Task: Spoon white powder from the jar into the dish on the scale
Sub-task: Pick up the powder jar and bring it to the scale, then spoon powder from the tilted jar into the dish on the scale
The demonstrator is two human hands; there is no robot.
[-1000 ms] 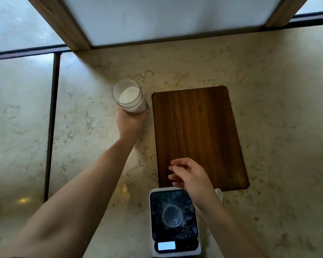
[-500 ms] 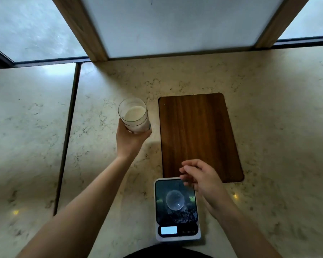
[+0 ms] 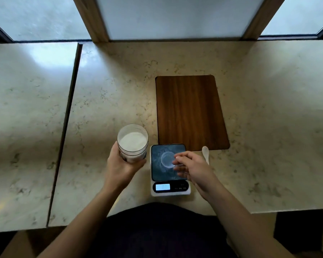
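Note:
My left hand grips an open clear jar of white powder from below and holds it just left of the scale. The white scale has a dark platform and a lit display, and stands at the counter's near edge. A small clear dish sits on the platform. My right hand hovers over the platform's right side with loosely curled fingers near the dish rim and nothing in them. A white spoon lies on the counter just right of the scale, its handle hidden behind that hand.
A dark wooden board lies flat just beyond the scale. The marble counter has a seam on the left and ends at window frames at the back. Its front edge is near my body.
My left hand has carried the jar from the far left of the board down to beside the scale. My right hand has stayed above the scale's platform. The camera has tilted.

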